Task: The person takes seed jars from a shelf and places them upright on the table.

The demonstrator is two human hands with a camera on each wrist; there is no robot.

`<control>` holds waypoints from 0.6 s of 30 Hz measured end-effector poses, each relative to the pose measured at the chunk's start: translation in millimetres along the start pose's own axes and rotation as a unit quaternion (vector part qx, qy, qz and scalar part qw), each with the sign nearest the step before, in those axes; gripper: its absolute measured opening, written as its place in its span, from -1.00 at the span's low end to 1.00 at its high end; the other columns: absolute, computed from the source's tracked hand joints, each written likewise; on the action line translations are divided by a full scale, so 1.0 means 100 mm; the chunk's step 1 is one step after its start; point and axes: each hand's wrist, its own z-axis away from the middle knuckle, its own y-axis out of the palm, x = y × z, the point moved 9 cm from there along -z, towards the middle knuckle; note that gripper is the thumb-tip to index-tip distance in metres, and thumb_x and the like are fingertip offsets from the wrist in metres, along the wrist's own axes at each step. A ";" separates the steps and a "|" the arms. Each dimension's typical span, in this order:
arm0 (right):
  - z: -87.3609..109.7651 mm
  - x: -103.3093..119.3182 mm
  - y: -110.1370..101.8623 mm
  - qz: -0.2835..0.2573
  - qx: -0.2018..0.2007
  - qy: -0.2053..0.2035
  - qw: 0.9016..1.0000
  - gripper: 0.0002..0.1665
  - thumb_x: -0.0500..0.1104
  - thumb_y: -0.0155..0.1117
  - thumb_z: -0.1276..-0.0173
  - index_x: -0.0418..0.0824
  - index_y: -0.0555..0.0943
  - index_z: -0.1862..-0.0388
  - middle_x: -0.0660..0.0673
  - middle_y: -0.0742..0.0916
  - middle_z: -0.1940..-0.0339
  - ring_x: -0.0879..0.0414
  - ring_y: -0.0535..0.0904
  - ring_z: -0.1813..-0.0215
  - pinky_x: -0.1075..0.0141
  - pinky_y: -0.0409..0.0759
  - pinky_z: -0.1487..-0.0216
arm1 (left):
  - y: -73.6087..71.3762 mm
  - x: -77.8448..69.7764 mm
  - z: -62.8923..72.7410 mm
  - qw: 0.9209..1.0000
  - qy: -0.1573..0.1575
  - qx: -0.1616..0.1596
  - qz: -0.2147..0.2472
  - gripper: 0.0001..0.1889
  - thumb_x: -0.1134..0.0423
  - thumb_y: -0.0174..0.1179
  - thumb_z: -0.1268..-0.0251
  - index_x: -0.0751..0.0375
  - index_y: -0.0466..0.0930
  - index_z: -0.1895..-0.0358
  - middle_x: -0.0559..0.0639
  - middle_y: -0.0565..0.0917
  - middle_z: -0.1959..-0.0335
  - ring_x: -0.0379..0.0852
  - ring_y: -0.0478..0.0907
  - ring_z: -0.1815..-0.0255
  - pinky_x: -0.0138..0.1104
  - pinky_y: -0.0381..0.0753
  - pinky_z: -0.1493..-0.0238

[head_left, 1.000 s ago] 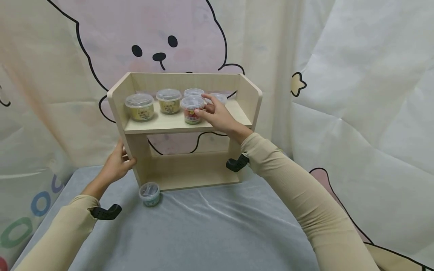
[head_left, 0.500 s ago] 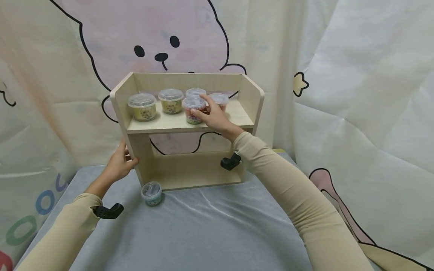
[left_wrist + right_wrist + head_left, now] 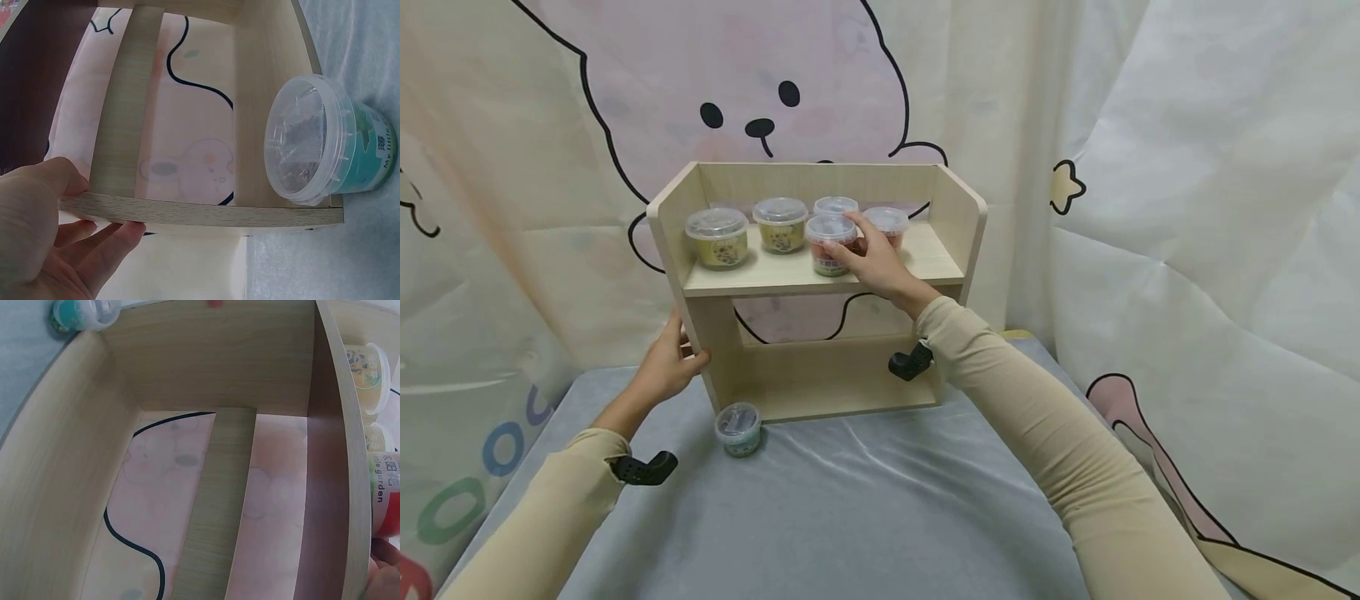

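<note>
A small two-tier wooden shelf (image 3: 823, 291) stands on the cloth-covered table. My left hand (image 3: 664, 365) holds its left side panel, with the thumb inside and the fingers (image 3: 109, 256) outside. On the upper tier my right hand (image 3: 882, 265) grips a clear-lidded plastic cup (image 3: 828, 262) with a red and green label, thumb in front and index finger by the lid. In the right wrist view this red-labelled cup (image 3: 386, 497) sits just above the fingers at the edge. A teal-labelled cup (image 3: 739, 435) with a clear lid stands on the table by the shelf's lower left corner.
Two yellow cups (image 3: 718, 246) (image 3: 782, 233) stand on the upper tier's left half. Another clear-lidded cup (image 3: 836, 204) is behind the gripped one, and a reddish cup (image 3: 887, 223) is beyond the hand. A grey-blue cloth (image 3: 850, 508) covers the table; a printed curtain (image 3: 1000, 125) hangs behind.
My right wrist and forearm have shifted slightly left while the fingers stay at the red-labelled cup, uncovering more of the reddish cup behind. The left hand keeps its hold; the head view has turned slightly.
</note>
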 end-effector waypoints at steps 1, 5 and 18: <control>0.00 0.00 0.00 -0.003 0.000 0.001 1.000 -0.17 0.03 0.16 -0.55 -0.06 0.06 -0.65 -0.22 0.47 -0.50 0.03 0.42 -0.50 0.13 0.37 -0.54 | 0.00 0.00 0.00 1.000 0.000 0.000 -0.001 0.07 0.50 0.05 -0.37 -0.25 -0.51 -0.64 0.63 0.15 -0.48 0.67 0.39 -0.28 0.19 0.72 0.06; 0.00 -0.01 0.00 -0.004 0.001 0.004 1.000 -0.17 0.04 0.16 -0.54 -0.05 0.07 -0.65 -0.21 0.47 -0.50 0.04 0.41 -0.50 0.12 0.35 -0.55 | 0.00 0.01 0.00 1.000 0.003 -0.002 -0.001 0.07 0.49 0.05 -0.37 -0.29 -0.51 -0.64 0.62 0.15 -0.49 0.66 0.40 -0.28 0.13 0.74 0.10; -0.02 -0.03 0.02 -0.011 0.009 0.002 1.000 -0.15 0.04 0.17 -0.54 -0.07 0.06 -0.67 -0.21 0.48 -0.50 0.05 0.41 -0.51 0.15 0.37 -0.55 | 0.01 0.02 0.00 1.000 0.003 0.004 0.005 0.06 0.50 0.06 -0.39 -0.27 -0.48 -0.64 0.62 0.16 -0.48 0.66 0.41 -0.27 0.08 0.75 0.13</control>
